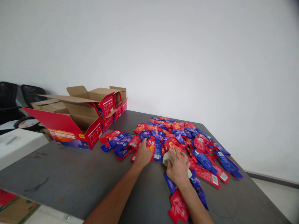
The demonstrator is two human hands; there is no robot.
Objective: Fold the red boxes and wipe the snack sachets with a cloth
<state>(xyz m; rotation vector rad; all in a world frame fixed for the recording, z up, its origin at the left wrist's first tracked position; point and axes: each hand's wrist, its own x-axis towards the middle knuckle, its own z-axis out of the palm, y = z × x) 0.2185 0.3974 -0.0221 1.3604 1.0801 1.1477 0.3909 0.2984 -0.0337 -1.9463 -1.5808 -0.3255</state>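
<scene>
My left hand [144, 153] is at the near edge of a spread pile of red and blue pouches. Its fingers are closed at the side of a red pouch [150, 145] with an orange print; the thumb side is partly hidden. A blue pouch [158, 150] lies just right of that one. My right hand [178, 165] is bent over a crumpled off-white cloth [166, 157], which pokes out on both sides of it. Beneath the right wrist lie a few more pouches, among them a red pouch [177, 206] close to the forearm.
Open red cardboard boxes [93, 137] stand at the left of the dark table [70, 177], flaps spread. A small group of pouches [120, 143] lies between boxes and main pile. A white box [21, 144] and black chairs [8, 96] are far left. A white wall rises behind.
</scene>
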